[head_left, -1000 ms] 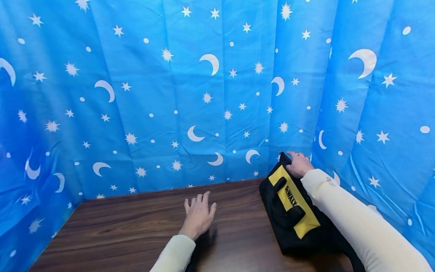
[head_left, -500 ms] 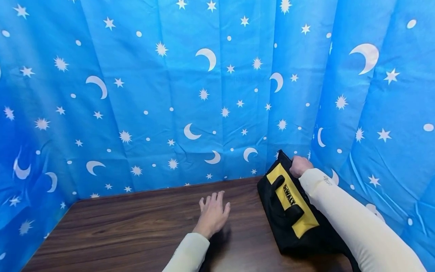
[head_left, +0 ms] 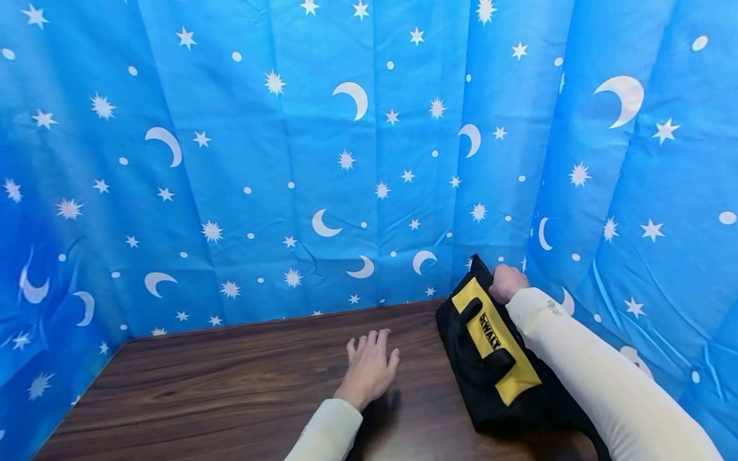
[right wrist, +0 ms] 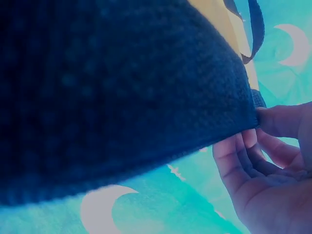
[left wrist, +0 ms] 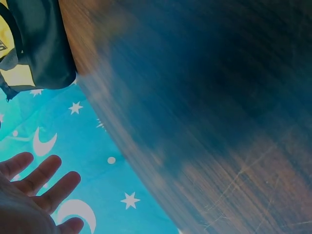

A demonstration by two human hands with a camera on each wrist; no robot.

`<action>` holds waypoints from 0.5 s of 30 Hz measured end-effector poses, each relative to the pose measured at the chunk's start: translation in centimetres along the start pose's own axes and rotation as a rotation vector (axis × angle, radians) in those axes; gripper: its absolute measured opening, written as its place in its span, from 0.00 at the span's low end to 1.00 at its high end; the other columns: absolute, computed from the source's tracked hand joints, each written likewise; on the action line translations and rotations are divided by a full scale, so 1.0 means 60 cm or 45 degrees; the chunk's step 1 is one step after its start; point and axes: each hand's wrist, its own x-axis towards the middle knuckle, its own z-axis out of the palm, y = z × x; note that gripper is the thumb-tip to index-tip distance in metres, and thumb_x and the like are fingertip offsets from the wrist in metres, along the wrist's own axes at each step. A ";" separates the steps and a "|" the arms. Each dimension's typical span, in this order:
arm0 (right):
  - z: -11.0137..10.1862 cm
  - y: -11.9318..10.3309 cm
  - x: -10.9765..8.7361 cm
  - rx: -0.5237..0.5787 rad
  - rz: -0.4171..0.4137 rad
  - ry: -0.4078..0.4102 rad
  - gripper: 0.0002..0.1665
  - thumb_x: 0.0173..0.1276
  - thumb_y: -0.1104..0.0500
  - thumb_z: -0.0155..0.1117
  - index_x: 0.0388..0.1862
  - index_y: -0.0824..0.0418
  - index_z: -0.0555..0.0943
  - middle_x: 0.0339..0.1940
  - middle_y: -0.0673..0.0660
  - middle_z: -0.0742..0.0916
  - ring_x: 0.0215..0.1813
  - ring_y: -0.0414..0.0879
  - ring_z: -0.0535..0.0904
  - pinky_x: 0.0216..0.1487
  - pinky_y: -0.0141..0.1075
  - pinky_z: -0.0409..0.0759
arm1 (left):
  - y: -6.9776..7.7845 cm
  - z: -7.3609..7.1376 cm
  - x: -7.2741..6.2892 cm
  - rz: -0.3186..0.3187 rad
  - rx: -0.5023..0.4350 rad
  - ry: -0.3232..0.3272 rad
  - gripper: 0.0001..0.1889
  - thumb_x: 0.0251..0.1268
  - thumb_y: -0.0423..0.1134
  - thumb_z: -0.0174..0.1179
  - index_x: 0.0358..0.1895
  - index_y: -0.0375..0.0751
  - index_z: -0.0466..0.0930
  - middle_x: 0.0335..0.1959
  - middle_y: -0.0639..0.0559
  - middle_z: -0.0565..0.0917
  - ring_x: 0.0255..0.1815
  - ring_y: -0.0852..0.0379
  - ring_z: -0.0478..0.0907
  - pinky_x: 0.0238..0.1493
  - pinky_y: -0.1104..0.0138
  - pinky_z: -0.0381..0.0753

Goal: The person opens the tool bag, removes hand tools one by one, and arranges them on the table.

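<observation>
While the right hand (head_left: pixel 508 283) pinches its edge, one bag (head_left: pixel 490 339) — black and yellow — at right on the bench (head_left: pixel 230 378), left hand (head_left: pixel 369 370) apart from it, loosely spread, holding nothing, blue curtain (head_left: pixel 300 141) behind.

I am in a curtained-off nook, more like a small booth than a furnished room. Blue moon-and-star cloth (head_left: pixel 288 147) hangs ahead of me and turns along my left and right, its folds and creases showing it is fabric rather than painted wall. In front of me is a table (head_left: pixel 190 384) with a dark wood-grain top, its far edge close to that cloth. Whether home, office or studio, I cannot tell.
</observation>
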 end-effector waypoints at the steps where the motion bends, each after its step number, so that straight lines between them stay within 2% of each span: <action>1: 0.000 0.000 0.000 -0.004 -0.006 -0.005 0.08 0.61 0.70 0.52 0.37 0.71 0.77 0.35 0.66 0.79 0.35 0.56 0.73 0.32 0.42 0.71 | 0.001 0.001 0.000 0.000 -0.004 -0.004 0.25 0.71 0.51 0.46 0.65 0.41 0.66 0.59 0.42 0.72 0.60 0.42 0.67 0.62 0.41 0.51; 3: -0.001 -0.001 -0.001 -0.013 -0.024 -0.013 0.05 0.61 0.70 0.51 0.28 0.67 0.75 0.29 0.63 0.77 0.32 0.55 0.73 0.30 0.41 0.70 | 0.005 0.003 0.001 0.007 -0.013 -0.010 0.25 0.71 0.51 0.46 0.65 0.41 0.66 0.59 0.42 0.72 0.60 0.42 0.67 0.62 0.41 0.52; 7: -0.005 -0.009 -0.003 -0.020 -0.058 -0.021 0.09 0.60 0.70 0.51 0.21 0.63 0.72 0.24 0.60 0.74 0.29 0.53 0.71 0.29 0.40 0.69 | 0.016 0.007 0.001 0.055 -0.042 -0.034 0.25 0.71 0.50 0.47 0.64 0.40 0.67 0.58 0.43 0.72 0.59 0.43 0.67 0.61 0.43 0.54; 12: -0.015 -0.026 -0.010 0.002 -0.076 -0.031 0.06 0.61 0.69 0.52 0.25 0.66 0.75 0.27 0.60 0.77 0.32 0.54 0.73 0.31 0.41 0.71 | 0.042 0.011 0.002 0.164 -0.079 -0.072 0.24 0.69 0.49 0.51 0.64 0.42 0.67 0.57 0.46 0.73 0.57 0.47 0.68 0.56 0.46 0.60; 15: -0.017 -0.037 -0.017 0.014 -0.074 -0.038 0.06 0.61 0.69 0.52 0.32 0.68 0.77 0.31 0.62 0.80 0.35 0.55 0.75 0.35 0.41 0.74 | 0.062 0.015 0.004 0.240 -0.095 -0.109 0.24 0.68 0.49 0.54 0.64 0.45 0.68 0.57 0.49 0.73 0.57 0.48 0.69 0.54 0.47 0.64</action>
